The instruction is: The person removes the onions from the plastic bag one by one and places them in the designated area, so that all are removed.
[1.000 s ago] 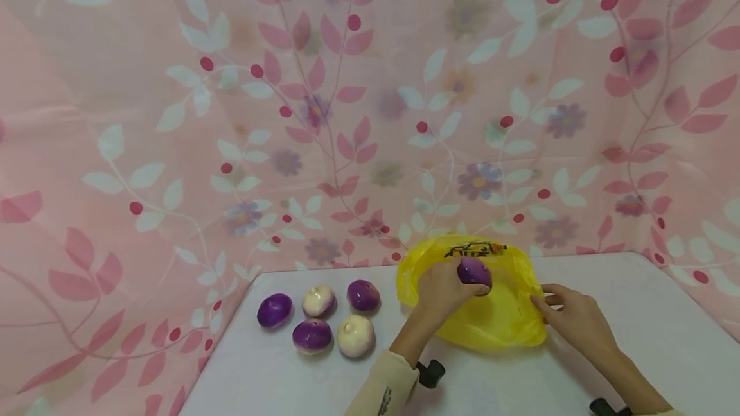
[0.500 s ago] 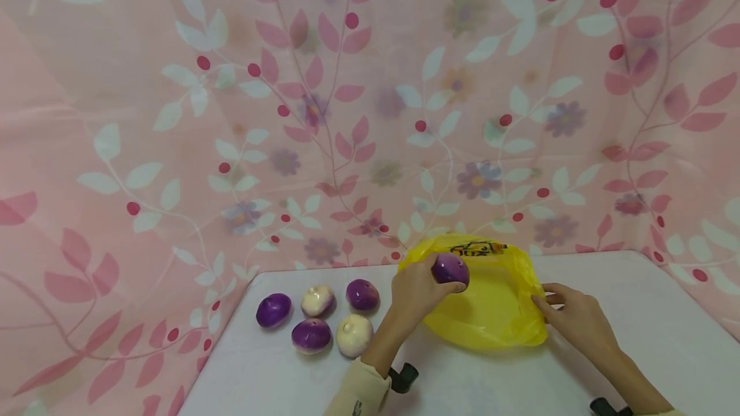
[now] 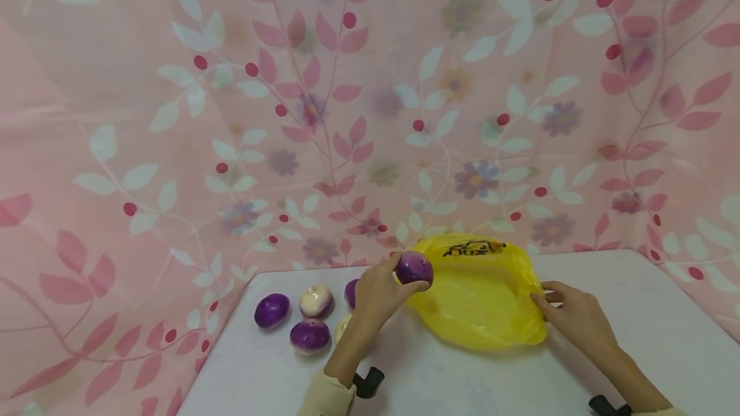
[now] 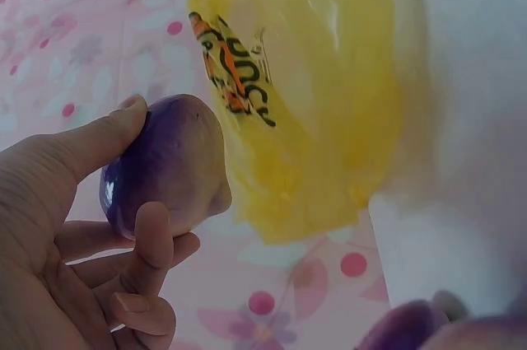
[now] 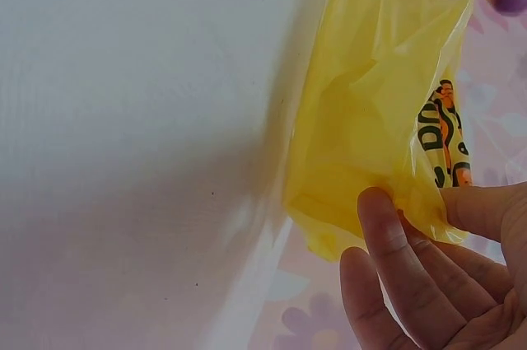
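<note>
My left hand (image 3: 376, 294) holds a glossy purple turnip (image 3: 415, 270) between thumb and fingers, raised at the left side of a yellow plastic bag (image 3: 480, 313). In the left wrist view, this turnip (image 4: 169, 165) shows a paler side with a small tip. The bag stands with its mouth spread, black and orange print near its far rim. My right hand (image 3: 578, 316) pinches the bag's right edge, as the right wrist view shows with the thumb and fingers on the yellow film (image 5: 370, 95). Any contents deep in the bag cannot be made out.
Several purple and white turnips lie on the left of the white table (image 3: 457, 384), among them a purple one (image 3: 272, 311) and a whitish one (image 3: 316, 301). My left hand and forearm partly cover two of them. A pink floral curtain (image 3: 347, 114) hangs behind.
My left hand has moved left with the turnip, from over the bag's mouth to its left side. The right hand stays at the bag's edge.
</note>
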`<control>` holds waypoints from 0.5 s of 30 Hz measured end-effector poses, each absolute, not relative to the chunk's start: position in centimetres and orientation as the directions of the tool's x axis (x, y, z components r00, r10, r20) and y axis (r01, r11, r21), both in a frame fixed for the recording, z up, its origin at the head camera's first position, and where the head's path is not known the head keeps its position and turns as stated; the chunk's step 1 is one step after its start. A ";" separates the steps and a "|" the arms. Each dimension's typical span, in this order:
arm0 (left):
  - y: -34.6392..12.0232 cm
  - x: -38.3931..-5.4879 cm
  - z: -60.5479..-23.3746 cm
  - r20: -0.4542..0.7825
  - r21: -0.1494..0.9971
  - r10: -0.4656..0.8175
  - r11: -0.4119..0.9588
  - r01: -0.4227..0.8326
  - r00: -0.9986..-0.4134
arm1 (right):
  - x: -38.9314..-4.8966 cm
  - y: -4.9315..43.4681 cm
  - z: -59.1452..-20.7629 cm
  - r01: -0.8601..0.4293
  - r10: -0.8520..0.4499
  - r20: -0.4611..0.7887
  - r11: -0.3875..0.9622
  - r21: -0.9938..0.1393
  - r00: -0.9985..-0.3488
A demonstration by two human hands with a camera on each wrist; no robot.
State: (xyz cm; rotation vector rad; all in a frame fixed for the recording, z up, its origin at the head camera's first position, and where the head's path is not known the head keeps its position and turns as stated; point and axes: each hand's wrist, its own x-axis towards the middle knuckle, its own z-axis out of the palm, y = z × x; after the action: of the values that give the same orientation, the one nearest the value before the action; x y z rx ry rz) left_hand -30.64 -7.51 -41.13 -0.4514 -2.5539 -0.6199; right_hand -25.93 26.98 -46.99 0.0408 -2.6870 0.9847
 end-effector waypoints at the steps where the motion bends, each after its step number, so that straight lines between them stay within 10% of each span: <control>1: -7.9 -30.6 -41.1 0.512 0.348 0.193 0.844 0.408 -0.837 | -25.9 27.0 -47.0 -0.115 0.071 0.261 0.767 -0.631 -0.963; 15: -13.9 -29.1 -41.6 0.498 0.367 0.118 0.869 0.332 -0.859 | -26.0 27.1 -47.2 -0.120 0.070 0.271 0.771 -0.625 -0.960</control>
State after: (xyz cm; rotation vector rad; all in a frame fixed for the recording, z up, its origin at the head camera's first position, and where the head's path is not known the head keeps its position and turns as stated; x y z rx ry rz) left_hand -29.09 -13.90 -41.58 -0.3295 -2.5701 -0.6202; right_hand -26.01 27.14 -47.16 0.0386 -2.6874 0.9758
